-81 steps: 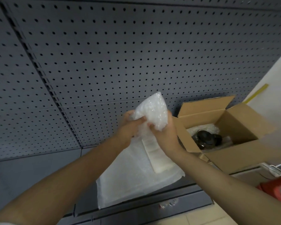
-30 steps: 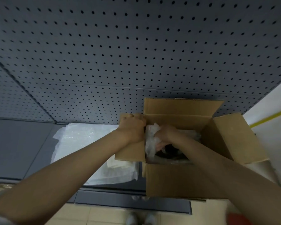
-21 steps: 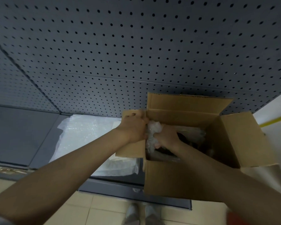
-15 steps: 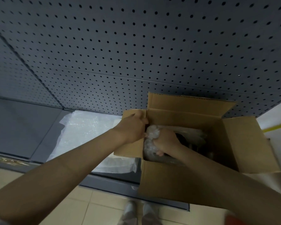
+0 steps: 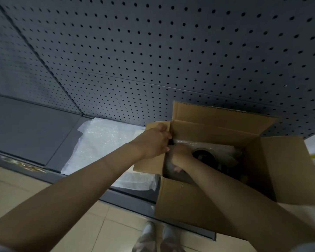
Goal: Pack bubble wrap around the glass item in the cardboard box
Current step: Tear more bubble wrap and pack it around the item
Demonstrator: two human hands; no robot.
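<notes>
An open cardboard box (image 5: 195,206) stands on the dark shelf, its flaps spread. Inside it lies a dark round glass item (image 5: 205,157) with bubble wrap (image 5: 218,149) behind and around it. My right hand (image 5: 180,156) is down inside the box at its left wall, closed on a wad of bubble wrap (image 5: 168,164) pushed between the wall and the glass item. My left hand (image 5: 154,140) grips the box's left flap at the rim, right beside my right hand.
A flat stack of bubble wrap sheets (image 5: 102,144) lies on the shelf (image 5: 29,131) left of the box. A pegboard wall (image 5: 153,51) rises behind. Tiled floor and my feet (image 5: 156,237) show below the shelf edge.
I carried a bubble wrap wad from the stack to the box. Over the last second my right hand pressed it deeper along the left wall; my left hand stayed on the flap.
</notes>
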